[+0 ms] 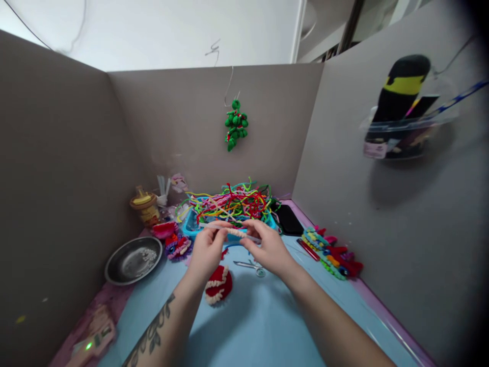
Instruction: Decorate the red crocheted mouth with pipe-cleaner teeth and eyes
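Observation:
Between my two hands is a thin, pale translucent stick with a cream fuzzy stem [236, 233] coiled around its middle. My left hand [210, 248] is closed in a pinch on the left part of the stick, at the edge of the coil. My right hand [269, 247] pinches the right part, fingers curled around it. Just below them on the blue mat lies a rounded red piece [226, 284] with wavy cream trim. Scissors [248, 265] rest to its right, beneath my right hand.
Behind my hands a blue tray [189, 228] overflows with coloured fuzzy stems. A metal bowl [128, 262] and a pink device with a green light [101, 334] are left. A phone [289, 220] and colourful fuzzy pieces [332, 252] lie right. Grey panels enclose three sides.

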Available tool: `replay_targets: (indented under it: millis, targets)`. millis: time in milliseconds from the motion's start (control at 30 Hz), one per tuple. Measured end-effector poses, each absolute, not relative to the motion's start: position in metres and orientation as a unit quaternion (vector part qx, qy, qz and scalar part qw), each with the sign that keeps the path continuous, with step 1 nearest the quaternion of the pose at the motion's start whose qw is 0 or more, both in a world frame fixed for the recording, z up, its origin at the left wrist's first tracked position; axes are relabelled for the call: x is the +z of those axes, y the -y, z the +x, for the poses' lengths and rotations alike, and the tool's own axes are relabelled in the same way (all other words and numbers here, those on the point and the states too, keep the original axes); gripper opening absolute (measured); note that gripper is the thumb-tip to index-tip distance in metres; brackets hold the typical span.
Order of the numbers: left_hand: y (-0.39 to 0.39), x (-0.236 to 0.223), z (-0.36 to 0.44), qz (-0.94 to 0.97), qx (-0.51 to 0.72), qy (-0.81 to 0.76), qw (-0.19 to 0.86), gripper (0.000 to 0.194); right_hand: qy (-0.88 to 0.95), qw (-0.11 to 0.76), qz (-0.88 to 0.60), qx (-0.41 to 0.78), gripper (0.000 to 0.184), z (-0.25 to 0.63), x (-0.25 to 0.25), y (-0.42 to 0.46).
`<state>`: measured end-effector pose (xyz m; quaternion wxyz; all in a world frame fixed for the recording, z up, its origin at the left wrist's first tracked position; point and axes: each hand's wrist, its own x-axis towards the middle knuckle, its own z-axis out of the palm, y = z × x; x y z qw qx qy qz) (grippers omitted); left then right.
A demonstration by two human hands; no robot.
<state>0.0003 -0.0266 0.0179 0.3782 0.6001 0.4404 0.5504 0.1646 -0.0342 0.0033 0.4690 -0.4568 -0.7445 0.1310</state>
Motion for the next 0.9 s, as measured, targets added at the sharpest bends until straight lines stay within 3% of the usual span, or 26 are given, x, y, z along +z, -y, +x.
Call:
replay_targets:
  millis: [100,333,900]
  targets:
    - [0.027,0.020,0.001,0.614,0.546,-0.436,0.368,0.017,0.767,0.440,-0.445,0.143,0.013,0.167,0.008,0.035]
    - [0.025,0.018,0.003,0.599,0.529,-0.419,0.431,0.028,0.740,0.469,-0.469,0.115,0.019,0.172,0.014,0.036]
    - [0.025,0.017,0.002,0.573,0.521,-0.458,0.436,0.032,0.718,0.493,-0.492,-0.013,0.011,0.166,0.004,0.038]
